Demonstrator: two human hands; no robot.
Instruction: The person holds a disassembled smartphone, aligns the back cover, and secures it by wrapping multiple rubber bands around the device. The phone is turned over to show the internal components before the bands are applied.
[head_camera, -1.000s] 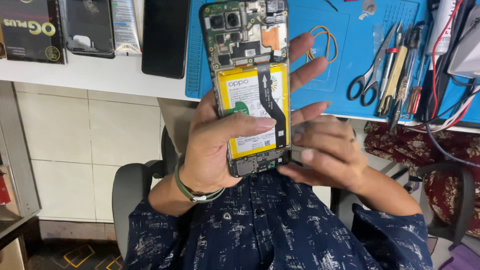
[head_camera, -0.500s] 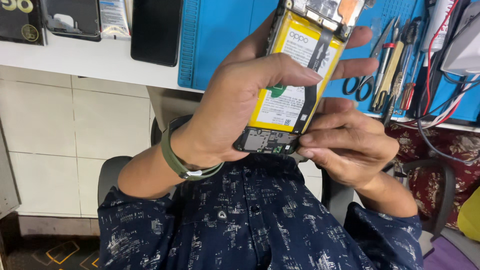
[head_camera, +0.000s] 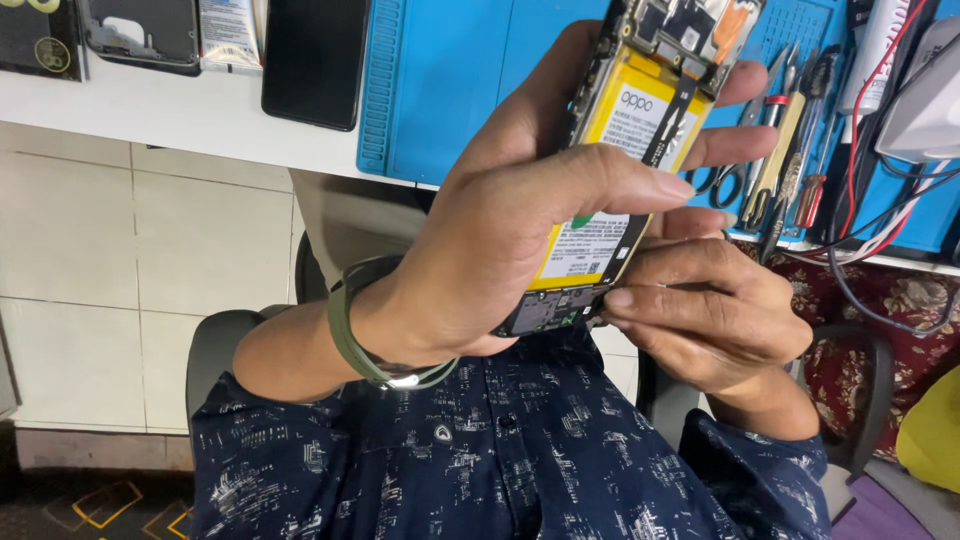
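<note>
Phone, back cover off and yellow battery showing, has swung since a moment ago from nearly upright to a slant, its long axis running from 7 to 1 o'clock, camera end high. My left hand is clamped round its middle above my lap; my right hand pinches the bottom end, now nearer me. The blue mat lies at 11 o'clock.

bare blue rubber mat left of the hands lies open; scissors and metal tools crowd the right.
</note>
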